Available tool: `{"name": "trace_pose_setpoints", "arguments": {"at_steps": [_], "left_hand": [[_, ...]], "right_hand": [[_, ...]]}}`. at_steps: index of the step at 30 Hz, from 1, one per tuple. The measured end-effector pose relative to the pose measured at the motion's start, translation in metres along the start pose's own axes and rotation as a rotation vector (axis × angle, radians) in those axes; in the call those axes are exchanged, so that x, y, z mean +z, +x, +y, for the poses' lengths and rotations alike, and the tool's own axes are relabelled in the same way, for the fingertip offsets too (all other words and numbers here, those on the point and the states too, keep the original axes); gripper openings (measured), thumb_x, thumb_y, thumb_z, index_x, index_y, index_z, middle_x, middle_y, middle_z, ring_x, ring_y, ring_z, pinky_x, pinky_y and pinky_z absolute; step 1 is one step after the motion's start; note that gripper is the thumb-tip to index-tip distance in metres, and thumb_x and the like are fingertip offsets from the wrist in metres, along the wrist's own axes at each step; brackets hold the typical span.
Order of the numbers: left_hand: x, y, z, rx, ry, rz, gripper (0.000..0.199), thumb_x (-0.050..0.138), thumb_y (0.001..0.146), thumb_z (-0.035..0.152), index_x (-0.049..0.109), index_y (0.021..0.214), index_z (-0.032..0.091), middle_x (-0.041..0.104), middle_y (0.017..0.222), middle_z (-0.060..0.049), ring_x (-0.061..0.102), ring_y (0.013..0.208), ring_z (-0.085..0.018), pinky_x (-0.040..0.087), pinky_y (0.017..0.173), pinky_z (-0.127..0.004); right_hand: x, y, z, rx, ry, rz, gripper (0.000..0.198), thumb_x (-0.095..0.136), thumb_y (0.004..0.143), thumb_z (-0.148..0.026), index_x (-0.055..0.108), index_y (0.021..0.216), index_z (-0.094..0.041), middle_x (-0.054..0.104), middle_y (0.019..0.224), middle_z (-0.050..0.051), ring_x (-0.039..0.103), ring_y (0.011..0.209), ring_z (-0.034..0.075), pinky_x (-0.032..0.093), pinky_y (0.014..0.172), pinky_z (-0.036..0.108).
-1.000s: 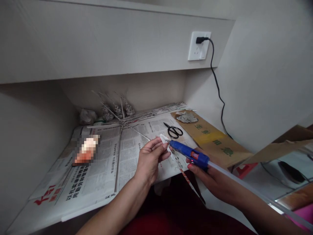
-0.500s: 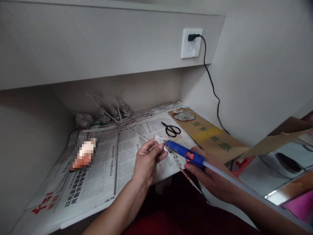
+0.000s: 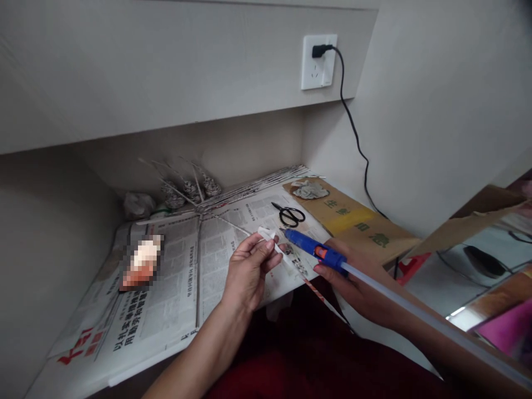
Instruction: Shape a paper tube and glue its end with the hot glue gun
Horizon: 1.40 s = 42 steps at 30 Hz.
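Observation:
My left hand (image 3: 249, 269) pinches a rolled paper stick (image 3: 310, 284) near a white paper end that pokes up past the fingertips. The stick slants down to the right, striped red and white lower on. Wrapped round a blue hot glue gun (image 3: 313, 248) is my right hand (image 3: 353, 285); a long clear glue stick (image 3: 399, 299) runs out of its back. The gun's nozzle sits just right of the white paper end, apart from it. Several paper sticks meet in a star-shaped crossing (image 3: 201, 210) on the newspaper (image 3: 166, 288) left of my hands.
Black scissors (image 3: 288, 215) lie behind the glue gun. A cardboard piece (image 3: 353, 219) bears a crumpled wad (image 3: 310, 189). A bundle of paper sticks (image 3: 266, 183) and several woven cones (image 3: 191, 188) line the back. A black cord (image 3: 353, 127) hangs from the wall socket (image 3: 318, 64).
The glue gun's nozzle has moved up and away from the white paper end, which it touched or nearly touched before. The left hand keeps its pinch. The view has shifted slightly.

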<state>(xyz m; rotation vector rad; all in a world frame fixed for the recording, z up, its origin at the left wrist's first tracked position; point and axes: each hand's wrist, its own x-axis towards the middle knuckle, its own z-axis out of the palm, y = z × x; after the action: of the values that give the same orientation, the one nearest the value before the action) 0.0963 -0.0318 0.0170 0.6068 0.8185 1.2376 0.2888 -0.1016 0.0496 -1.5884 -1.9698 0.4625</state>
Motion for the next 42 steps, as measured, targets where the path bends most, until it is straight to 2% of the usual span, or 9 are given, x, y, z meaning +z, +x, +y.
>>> {"name": "trace_pose_setpoints", "arguments": {"at_steps": [5, 11, 19, 24, 27, 31, 36, 39, 42], "left_hand": [[-0.001, 0.000, 0.001, -0.016, -0.025, 0.008, 0.032, 0.076, 0.067, 0.009, 0.061, 0.094, 0.017, 0.074, 0.087, -0.006, 0.071, 0.075, -0.017, 0.059, 0.063, -0.024], [-0.004, -0.001, 0.000, -0.004, -0.037, -0.005, 0.033, 0.078, 0.065, 0.008, 0.063, 0.092, 0.017, 0.071, 0.077, -0.001, 0.068, 0.067, -0.011, 0.059, 0.064, -0.024], [-0.006, 0.002, -0.002, 0.004, -0.025, -0.007, 0.033, 0.081, 0.061, 0.010, 0.065, 0.090, 0.016, 0.071, 0.076, -0.001, 0.068, 0.067, -0.011, 0.059, 0.063, -0.022], [-0.007, 0.001, -0.002, -0.027, -0.003, -0.013, 0.038, 0.078, 0.064, 0.009, 0.063, 0.098, 0.016, 0.074, 0.081, -0.005, 0.071, 0.072, -0.016, 0.059, 0.062, -0.023], [-0.008, 0.001, 0.000, -0.028, 0.009, -0.010, 0.037, 0.076, 0.068, 0.008, 0.061, 0.101, 0.017, 0.074, 0.088, -0.006, 0.072, 0.077, -0.019, 0.059, 0.062, -0.023], [-0.010, 0.003, 0.004, -0.052, -0.005, -0.010, 0.031, 0.072, 0.072, 0.007, 0.060, 0.098, 0.016, 0.073, 0.087, -0.007, 0.072, 0.078, -0.019, 0.060, 0.063, -0.022], [-0.013, 0.004, 0.002, -0.069, -0.019, 0.005, 0.018, 0.068, 0.075, 0.004, 0.059, 0.087, 0.014, 0.073, 0.086, -0.007, 0.072, 0.078, -0.019, 0.060, 0.066, -0.023], [-0.016, 0.003, 0.000, -0.084, -0.020, 0.019, 0.016, 0.067, 0.075, 0.004, 0.060, 0.085, 0.014, 0.073, 0.086, -0.007, 0.072, 0.079, -0.018, 0.060, 0.069, -0.023], [-0.021, 0.002, 0.000, -0.093, -0.001, 0.024, 0.016, 0.068, 0.075, 0.004, 0.061, 0.086, 0.014, 0.073, 0.088, -0.008, 0.072, 0.080, -0.018, 0.060, 0.070, -0.024]], "right_hand": [[-0.004, -0.002, -0.004, -0.025, 0.050, 0.001, 0.020, 0.051, 0.090, -0.042, 0.047, 0.083, -0.023, 0.060, 0.078, 0.004, 0.056, 0.067, 0.020, 0.040, 0.059, 0.033], [0.001, -0.002, -0.011, -0.010, 0.060, -0.054, 0.017, 0.054, 0.090, -0.038, 0.050, 0.086, -0.022, 0.062, 0.083, 0.004, 0.056, 0.071, 0.018, 0.040, 0.062, 0.031], [0.000, -0.002, -0.013, -0.050, 0.072, -0.077, 0.022, 0.050, 0.093, -0.042, 0.051, 0.083, -0.022, 0.061, 0.076, 0.003, 0.055, 0.065, 0.017, 0.040, 0.059, 0.030], [-0.004, 0.002, -0.007, -0.017, -0.045, -0.020, 0.023, 0.050, 0.091, -0.045, 0.055, 0.087, -0.023, 0.064, 0.077, 0.005, 0.059, 0.067, 0.021, 0.044, 0.060, 0.033], [-0.018, 0.009, 0.019, 0.020, -0.164, 0.050, 0.029, 0.052, 0.089, -0.047, 0.059, 0.105, -0.024, 0.069, 0.087, 0.008, 0.063, 0.073, 0.025, 0.047, 0.063, 0.036], [-0.053, 0.023, 0.077, 0.044, -0.329, 0.110, 0.038, 0.054, 0.088, -0.048, 0.058, 0.117, -0.025, 0.070, 0.097, 0.008, 0.066, 0.081, 0.028, 0.049, 0.069, 0.037], [-0.091, 0.032, 0.141, 0.029, -0.556, -0.042, 0.041, 0.051, 0.089, -0.032, 0.053, 0.126, -0.015, 0.068, 0.107, 0.015, 0.064, 0.092, 0.029, 0.047, 0.079, 0.037], [-0.095, 0.036, 0.167, 0.004, -0.609, -0.122, 0.042, 0.045, 0.090, -0.023, 0.052, 0.130, -0.012, 0.066, 0.112, 0.017, 0.061, 0.099, 0.028, 0.044, 0.086, 0.036], [-0.089, 0.047, 0.184, -0.003, -0.685, -0.151, 0.046, 0.046, 0.087, -0.016, 0.052, 0.133, -0.013, 0.068, 0.108, 0.016, 0.061, 0.096, 0.027, 0.042, 0.087, 0.036]]}}
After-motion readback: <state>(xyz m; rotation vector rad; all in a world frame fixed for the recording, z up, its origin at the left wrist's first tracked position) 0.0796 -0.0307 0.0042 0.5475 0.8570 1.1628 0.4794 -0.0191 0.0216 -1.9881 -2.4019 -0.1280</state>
